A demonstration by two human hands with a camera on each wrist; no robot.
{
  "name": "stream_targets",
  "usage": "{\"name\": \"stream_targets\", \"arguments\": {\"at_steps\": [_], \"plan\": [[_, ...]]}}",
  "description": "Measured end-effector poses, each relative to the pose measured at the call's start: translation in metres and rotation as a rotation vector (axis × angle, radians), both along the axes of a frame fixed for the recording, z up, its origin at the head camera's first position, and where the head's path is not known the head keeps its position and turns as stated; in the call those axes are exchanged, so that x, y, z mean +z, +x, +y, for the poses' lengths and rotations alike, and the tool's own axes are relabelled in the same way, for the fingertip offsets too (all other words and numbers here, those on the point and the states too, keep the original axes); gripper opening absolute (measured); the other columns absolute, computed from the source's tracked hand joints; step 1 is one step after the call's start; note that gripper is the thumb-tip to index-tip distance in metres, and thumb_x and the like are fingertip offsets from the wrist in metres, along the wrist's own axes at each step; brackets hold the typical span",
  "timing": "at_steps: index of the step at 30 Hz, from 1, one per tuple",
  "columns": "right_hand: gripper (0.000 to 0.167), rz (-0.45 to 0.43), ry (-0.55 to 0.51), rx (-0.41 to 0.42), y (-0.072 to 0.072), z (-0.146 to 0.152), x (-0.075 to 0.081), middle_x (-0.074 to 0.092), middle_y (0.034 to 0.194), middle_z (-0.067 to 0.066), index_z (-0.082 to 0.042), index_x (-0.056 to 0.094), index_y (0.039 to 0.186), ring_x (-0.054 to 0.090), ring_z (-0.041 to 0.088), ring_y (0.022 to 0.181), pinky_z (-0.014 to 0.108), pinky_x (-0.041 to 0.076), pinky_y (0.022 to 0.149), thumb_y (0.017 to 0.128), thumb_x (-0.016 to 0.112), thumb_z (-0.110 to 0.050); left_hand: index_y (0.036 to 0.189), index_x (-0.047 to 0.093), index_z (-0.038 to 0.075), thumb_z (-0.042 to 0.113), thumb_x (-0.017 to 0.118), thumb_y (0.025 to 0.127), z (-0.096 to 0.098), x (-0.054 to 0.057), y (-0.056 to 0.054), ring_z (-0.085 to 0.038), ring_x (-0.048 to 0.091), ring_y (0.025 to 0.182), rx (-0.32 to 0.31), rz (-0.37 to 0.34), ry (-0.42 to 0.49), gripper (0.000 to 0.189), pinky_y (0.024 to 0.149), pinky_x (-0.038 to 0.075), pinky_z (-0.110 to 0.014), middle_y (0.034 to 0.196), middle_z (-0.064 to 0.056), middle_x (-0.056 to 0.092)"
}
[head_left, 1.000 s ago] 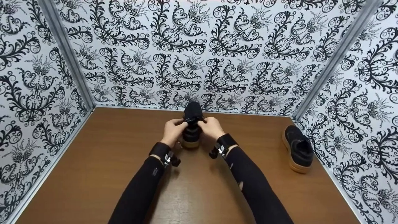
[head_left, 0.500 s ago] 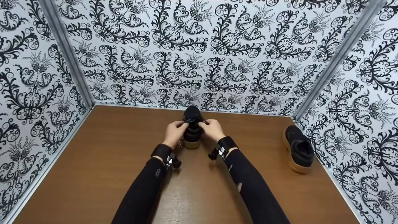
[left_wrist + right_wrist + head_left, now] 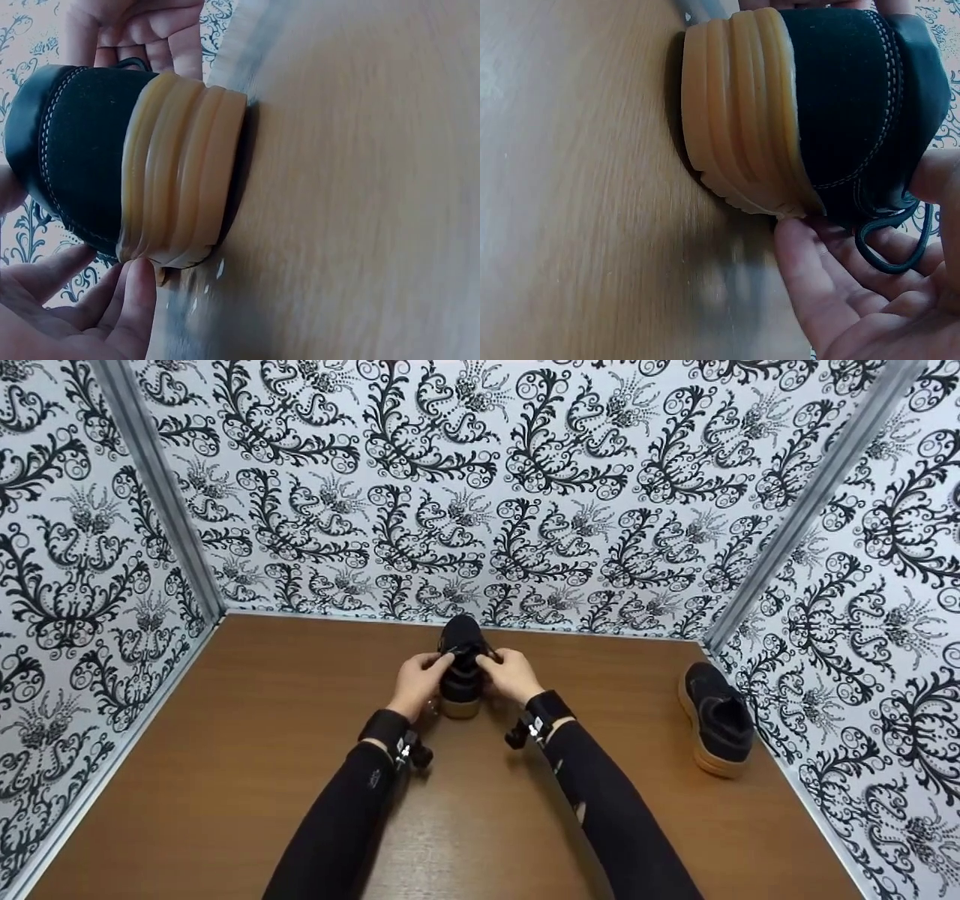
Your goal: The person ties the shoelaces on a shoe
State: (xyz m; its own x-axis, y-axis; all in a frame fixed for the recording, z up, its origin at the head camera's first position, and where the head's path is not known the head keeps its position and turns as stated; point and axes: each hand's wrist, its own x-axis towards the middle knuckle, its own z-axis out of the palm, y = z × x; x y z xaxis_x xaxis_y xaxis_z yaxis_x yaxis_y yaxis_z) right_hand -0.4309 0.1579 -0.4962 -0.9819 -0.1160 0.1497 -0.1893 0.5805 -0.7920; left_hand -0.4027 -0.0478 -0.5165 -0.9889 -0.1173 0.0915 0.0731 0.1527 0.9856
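A black shoe (image 3: 462,684) with pale stitching (image 3: 892,82) and a ridged tan sole (image 3: 184,172) stands upright, far centre, toe pointing away; a dark lace (image 3: 889,268) loops out right.

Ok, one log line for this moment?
left hand: pinching laces; right hand: pinching laces; centre shoe: on table; second shoe: at right

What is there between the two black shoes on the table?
Next to the centre shoe come the person's right hand and black wrist strap; beyond these, only bare tabletop until the shoe at right. The head view shows it.
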Motion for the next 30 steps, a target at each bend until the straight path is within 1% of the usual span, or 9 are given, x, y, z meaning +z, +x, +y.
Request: {"name": "stream_targets", "arguments": {"at_steps": [3, 6, 10, 14, 18, 21, 23, 26, 30], "plan": [[0.03, 0.014, 0.012, 0.005, 0.002, 0.002, 0.0, 0.07, 0.092, 0.005, -0.005, 0.075, 0.099, 0.064, 0.022, 0.088, 0.038, 0.054, 0.085, 0.109, 0.07, -0.032, 0.139, 0.07, -0.008, 0.037, 0.073, 0.108, 0.0, 0.003, 0.002, -0.04, 0.066, 0.13, 0.008, 0.009, 0.007, 0.055, 0.115, 0.051, -0.049, 0.139, -0.027, 0.071], [0.033, 0.023, -0.004, 0.02, 0.003, 0.008, 0.001, 0.077, 0.108, 0.011, 0.0, 0.077, 0.116, 0.07, 0.027, 0.099, 0.042, 0.057, 0.097, 0.108, 0.071, -0.031, 0.136, 0.071, -0.007, 0.038, 0.075, 0.107, 0.002, 0.007, 0.004, -0.038, 0.067, 0.127, 0.023, 0.031, 0.015, 0.054, 0.113, 0.052, -0.048, 0.135, -0.024, 0.072], [0.043, 0.005, -0.084, 0.072, 0.006, 0.02, 0.004, 0.075, 0.13, 0.021, 0.006, 0.068, 0.139, 0.075, 0.041, 0.105, 0.049, 0.061, 0.099, 0.108, 0.073, -0.023, 0.136, 0.07, -0.005, 0.033, 0.077, 0.106, 0.006, 0.014, 0.005, -0.036, 0.068, 0.122, 0.043, 0.112, 0.016, 0.049, 0.111, 0.052, -0.047, 0.13, -0.022, 0.073], [0.05, 0.006, -0.146, 0.114, 0.007, 0.04, 0.006, 0.071, 0.136, 0.025, 0.01, 0.059, 0.147, 0.073, 0.045, 0.112, 0.051, 0.064, 0.094, 0.107, 0.075, -0.015, 0.145, 0.065, -0.004, 0.029, 0.078, 0.105, 0.01, 0.023, 0.007, -0.036, 0.066, 0.119, 0.063, 0.195, -0.023, 0.053, 0.108, 0.053, -0.047, 0.131, -0.023, 0.067], [0.05, 0.05, -0.099, 0.091, 0.007, 0.067, 0.008, 0.071, 0.136, 0.024, 0.009, 0.059, 0.148, 0.069, 0.038, 0.125, 0.047, 0.059, 0.106, 0.107, 0.075, -0.014, 0.149, 0.061, -0.003, 0.028, 0.078, 0.105, 0.018, 0.03, 0.009, -0.039, 0.064, 0.12, 0.061, 0.256, -0.064, 0.057, 0.108, 0.053, -0.048, 0.131, -0.026, 0.063], [0.049, 0.083, -0.045, 0.056, 0.009, 0.092, 0.01, 0.069, 0.139, 0.026, 0.009, 0.058, 0.148, 0.066, 0.041, 0.131, 0.05, 0.053, 0.115, 0.108, 0.073, -0.014, 0.147, 0.062, -0.005, 0.026, 0.079, 0.104, 0.027, 0.034, 0.012, -0.042, 0.064, 0.119, 0.034, 0.306, -0.065, 0.056, 0.106, 0.054, -0.049, 0.127, -0.026, 0.064], [0.05, 0.1, -0.011, 0.025, 0.011, 0.109, 0.012, 0.067, 0.142, 0.028, 0.008, 0.058, 0.149, 0.064, 0.043, 0.133, 0.053, 0.049, 0.119, 0.108, 0.073, -0.015, 0.145, 0.063, -0.006, 0.026, 0.08, 0.103, 0.036, 0.038, 0.014, -0.04, 0.064, 0.116, 0.006, 0.334, -0.062, 0.055, 0.104, 0.056, -0.049, 0.124, -0.023, 0.064], [0.051, 0.137, 0.047, -0.029, 0.018, 0.134, 0.015, 0.063, 0.146, 0.029, 0.008, 0.057, 0.15, 0.06, 0.044, 0.136, 0.056, 0.045, 0.121, 0.108, 0.073, -0.016, 0.143, 0.063, -0.006, 0.023, 0.081, 0.102, 0.051, 0.042, 0.021, -0.037, 0.064, 0.113, -0.073, 0.354, -0.033, 0.053, 0.1, 0.058, -0.046, 0.122, -0.021, 0.063], [0.052, 0.185, 0.128, -0.087, 0.028, 0.167, 0.02, 0.06, 0.148, 0.03, 0.008, 0.056, 0.151, 0.057, 0.046, 0.138, 0.06, 0.042, 0.122, 0.108, 0.072, -0.017, 0.147, 0.06, -0.004, 0.025, 0.08, 0.103, 0.074, 0.046, 0.035, -0.034, 0.063, 0.114, -0.19, 0.342, -0.053, 0.056, 0.1, 0.056, -0.043, 0.127, -0.021, 0.062]]}}
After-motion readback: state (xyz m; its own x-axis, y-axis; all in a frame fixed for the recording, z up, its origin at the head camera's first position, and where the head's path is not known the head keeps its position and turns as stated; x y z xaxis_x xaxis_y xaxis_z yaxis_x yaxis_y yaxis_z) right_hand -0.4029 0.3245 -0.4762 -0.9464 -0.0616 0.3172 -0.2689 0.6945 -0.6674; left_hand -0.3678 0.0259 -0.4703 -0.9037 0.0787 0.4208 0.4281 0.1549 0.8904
